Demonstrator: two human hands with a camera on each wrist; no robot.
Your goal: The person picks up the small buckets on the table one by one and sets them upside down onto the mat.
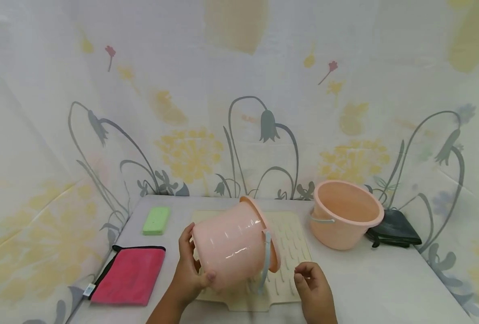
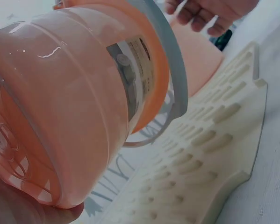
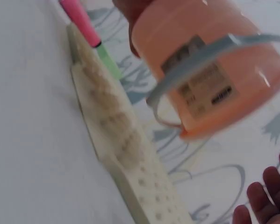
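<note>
My left hand (image 1: 190,272) grips a pink plastic bucket (image 1: 231,245) around its base, thumb on the near side. The bucket is tipped on its side above a cream ridged board (image 1: 292,238), its mouth towards the right. Its grey-blue handle (image 1: 266,261) hangs down by the rim. A printed label (image 2: 134,72) shows on the bucket's side in the left wrist view. To the right of the rim is my right hand (image 1: 315,290), apart from the bucket, with loosely bent fingers and nothing in them.
A second pink bucket (image 1: 344,220) stands upright at the back right, with a black pouch (image 1: 395,228) beside it. On the left lie a green sponge-like block (image 1: 156,220) and a red, black-edged cloth or pouch (image 1: 130,275). A flower-patterned curtain (image 1: 239,99) surrounds the table.
</note>
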